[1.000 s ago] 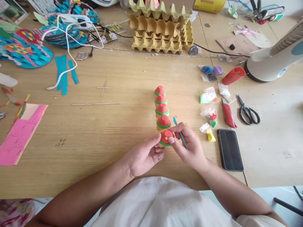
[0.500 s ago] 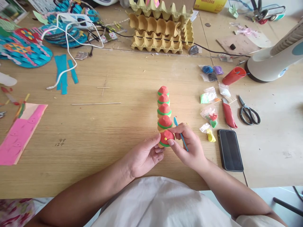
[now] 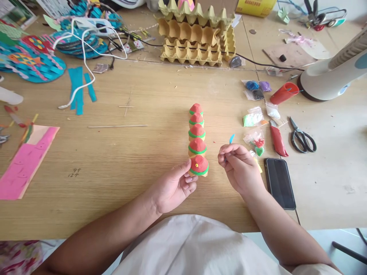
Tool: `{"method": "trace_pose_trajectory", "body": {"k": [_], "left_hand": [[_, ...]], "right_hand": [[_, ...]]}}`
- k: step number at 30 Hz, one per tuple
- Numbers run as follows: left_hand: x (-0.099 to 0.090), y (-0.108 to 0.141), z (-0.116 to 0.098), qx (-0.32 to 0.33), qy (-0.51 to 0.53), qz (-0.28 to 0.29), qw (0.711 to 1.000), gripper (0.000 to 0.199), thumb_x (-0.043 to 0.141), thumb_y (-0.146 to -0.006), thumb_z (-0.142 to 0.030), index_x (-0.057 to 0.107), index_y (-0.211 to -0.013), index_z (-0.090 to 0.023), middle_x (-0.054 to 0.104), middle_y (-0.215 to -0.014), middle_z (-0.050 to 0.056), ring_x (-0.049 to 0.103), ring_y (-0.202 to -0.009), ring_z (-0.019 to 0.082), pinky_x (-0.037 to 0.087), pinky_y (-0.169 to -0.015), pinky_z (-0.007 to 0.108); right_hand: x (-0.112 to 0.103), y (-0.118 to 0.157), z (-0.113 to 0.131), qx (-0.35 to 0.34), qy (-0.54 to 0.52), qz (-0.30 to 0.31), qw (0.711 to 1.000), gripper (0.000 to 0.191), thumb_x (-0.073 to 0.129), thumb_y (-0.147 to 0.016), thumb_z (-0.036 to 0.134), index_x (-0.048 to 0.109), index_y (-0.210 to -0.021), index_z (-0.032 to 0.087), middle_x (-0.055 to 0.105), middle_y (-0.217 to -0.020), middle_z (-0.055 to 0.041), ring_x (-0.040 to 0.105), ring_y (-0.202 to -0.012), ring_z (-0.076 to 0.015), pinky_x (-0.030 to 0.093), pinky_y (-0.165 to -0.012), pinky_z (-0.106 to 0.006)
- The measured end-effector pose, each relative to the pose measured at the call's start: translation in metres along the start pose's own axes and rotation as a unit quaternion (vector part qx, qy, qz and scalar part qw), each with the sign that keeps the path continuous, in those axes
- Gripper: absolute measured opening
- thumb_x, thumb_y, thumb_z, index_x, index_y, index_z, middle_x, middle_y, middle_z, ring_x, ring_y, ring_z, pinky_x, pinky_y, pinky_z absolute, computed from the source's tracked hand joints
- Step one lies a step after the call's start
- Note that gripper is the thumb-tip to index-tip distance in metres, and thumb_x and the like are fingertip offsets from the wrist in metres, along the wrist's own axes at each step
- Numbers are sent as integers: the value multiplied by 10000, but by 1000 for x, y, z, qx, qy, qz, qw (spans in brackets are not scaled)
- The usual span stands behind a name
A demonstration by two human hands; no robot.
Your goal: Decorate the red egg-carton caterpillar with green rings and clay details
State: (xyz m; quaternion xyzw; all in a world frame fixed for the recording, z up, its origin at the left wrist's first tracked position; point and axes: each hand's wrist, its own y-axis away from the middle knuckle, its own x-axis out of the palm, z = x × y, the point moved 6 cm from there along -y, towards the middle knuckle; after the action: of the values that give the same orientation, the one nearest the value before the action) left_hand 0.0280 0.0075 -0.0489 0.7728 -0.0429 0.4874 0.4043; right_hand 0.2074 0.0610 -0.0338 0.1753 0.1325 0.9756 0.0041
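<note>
A row of several red-topped cardboard humps (image 3: 197, 146) with green bands stands on the table, running away from me. The nearest hump carries a small yellow piece with a dark centre (image 3: 196, 165). My left hand (image 3: 174, 189) grips this near end between thumb and fingers. To the right of the row, my right hand (image 3: 241, 166) is closed on a thin blue tool (image 3: 232, 138), whose flat tip sticks up above the fingers. The rest of the tool is mostly hidden by the hand.
Bags of coloured clay (image 3: 253, 115), a red cutter (image 3: 278, 140), black scissors (image 3: 302, 138) and a phone (image 3: 279, 184) lie to the right. Egg cartons (image 3: 190, 51) are at the back. Thin sticks (image 3: 117, 126) and pink card (image 3: 28, 168) lie left.
My right hand has moved away from the near hump to the right, taking the blue tool with it. The row has shifted slightly left in my left hand.
</note>
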Motion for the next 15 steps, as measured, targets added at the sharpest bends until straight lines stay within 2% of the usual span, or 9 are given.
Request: {"method": "trace_pose_trajectory", "body": {"k": [3,6,9,11,15], "left_hand": [[0,0,-2,5,1,5,1000,441,907,-809,-309,497,-736,-163,403,-718,-63,458,-598,39,398,-491,154],[0,-1,-2,6,-1,8,1000,406,889,-832,-314,521,-757,-162,400,-720,-62,457,-600,39,401,-498,152],[0,-1,-2,10,-4,14,1000,379,881,-841,-324,545,-774,-163,401,-722,-60,455,-605,43,403,-503,152],[0,-1,-3,12,-3,13,1000,387,890,-831,-326,544,-765,-166,401,-718,-59,450,-604,46,402,-502,152],[2,0,-3,12,0,7,1000,391,907,-807,-345,561,-774,-165,452,-745,-46,438,-603,45,402,-502,144]], "right_hand": [[4,2,-6,64,6,25,998,41,753,-792,250,742,-763,222,529,-742,11,400,-621,-104,344,-562,-255],[14,11,-14,113,59,90,988,203,770,-826,392,755,-887,199,517,-751,2,412,-659,-129,377,-583,-272],[23,19,-18,123,82,133,980,318,755,-871,505,696,-936,200,527,-797,1,443,-700,-136,422,-636,-283],[24,19,-17,97,97,132,982,341,687,-927,544,647,-917,205,510,-789,7,442,-695,-137,419,-631,-286],[15,16,1,-40,139,82,986,234,588,-1018,472,514,-967,255,597,-821,21,365,-576,-108,337,-550,-269]]}}
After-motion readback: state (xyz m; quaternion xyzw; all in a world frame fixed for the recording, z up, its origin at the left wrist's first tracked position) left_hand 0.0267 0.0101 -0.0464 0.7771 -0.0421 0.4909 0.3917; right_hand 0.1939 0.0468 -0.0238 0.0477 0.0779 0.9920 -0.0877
